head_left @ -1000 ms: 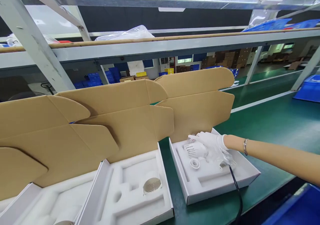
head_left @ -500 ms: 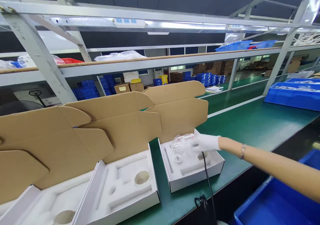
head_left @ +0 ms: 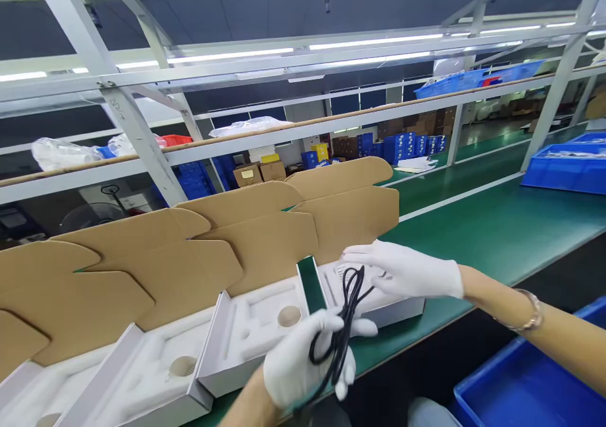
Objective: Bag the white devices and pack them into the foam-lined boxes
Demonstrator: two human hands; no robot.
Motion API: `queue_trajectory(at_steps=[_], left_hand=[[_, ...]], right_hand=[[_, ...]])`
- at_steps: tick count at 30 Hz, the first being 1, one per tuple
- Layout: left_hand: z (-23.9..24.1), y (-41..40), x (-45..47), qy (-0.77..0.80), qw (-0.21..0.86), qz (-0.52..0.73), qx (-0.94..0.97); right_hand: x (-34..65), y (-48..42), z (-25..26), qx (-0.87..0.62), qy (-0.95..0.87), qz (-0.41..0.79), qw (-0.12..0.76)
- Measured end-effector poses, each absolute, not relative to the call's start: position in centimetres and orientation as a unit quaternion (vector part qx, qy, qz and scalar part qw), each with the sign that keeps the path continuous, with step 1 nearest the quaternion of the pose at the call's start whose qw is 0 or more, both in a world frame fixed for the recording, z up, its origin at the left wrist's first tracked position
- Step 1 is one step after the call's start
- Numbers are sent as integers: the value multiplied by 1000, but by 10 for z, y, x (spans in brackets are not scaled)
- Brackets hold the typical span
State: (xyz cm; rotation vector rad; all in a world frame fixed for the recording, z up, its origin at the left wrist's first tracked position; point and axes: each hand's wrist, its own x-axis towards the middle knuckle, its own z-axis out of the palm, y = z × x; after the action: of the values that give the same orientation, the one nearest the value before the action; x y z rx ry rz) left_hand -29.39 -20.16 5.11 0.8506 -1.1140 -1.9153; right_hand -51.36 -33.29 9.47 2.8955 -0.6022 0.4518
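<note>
My left hand [head_left: 296,360], in a white glove, is closed around a looped bundle of black cable [head_left: 349,307] in front of the rightmost box. My right hand [head_left: 409,268], also gloved, reaches over that white box [head_left: 400,313]. Its fingers stretch to the left with the thumb apart, close above the white contents. A ribbed white part [head_left: 343,270] shows partly under the fingers; hand and cable hide most of the box's inside. Left of it stands another open box [head_left: 220,373] with white foam [head_left: 258,316] and a round hollow [head_left: 288,316].
More open boxes with raised brown lids [head_left: 175,275] line the green bench [head_left: 473,244] to the left. Blue bins stand at the right back [head_left: 568,171] and below the front edge [head_left: 516,383]. A metal shelf rail [head_left: 331,120] crosses behind.
My left hand has come into view holding the cable bundle, which hung at the bench's front edge before. My right hand stays over the rightmost box. The view has shifted, showing more boxes.
</note>
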Motion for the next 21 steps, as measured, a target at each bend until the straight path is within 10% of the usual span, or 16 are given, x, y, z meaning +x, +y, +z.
queue_trajectory(at_steps=[6, 12, 21], left_hand=[[133, -243, -277, -628, 306, -564, 439], [181, -329, -257, -805, 299, -71, 508], [41, -431, -400, -833, 79, 4, 547]], right_hand=[[-505, -309, 146, 944, -254, 161, 136], [-491, -349, 101, 744, -474, 385, -271], [-505, -357, 9, 631, -468, 350, -510]])
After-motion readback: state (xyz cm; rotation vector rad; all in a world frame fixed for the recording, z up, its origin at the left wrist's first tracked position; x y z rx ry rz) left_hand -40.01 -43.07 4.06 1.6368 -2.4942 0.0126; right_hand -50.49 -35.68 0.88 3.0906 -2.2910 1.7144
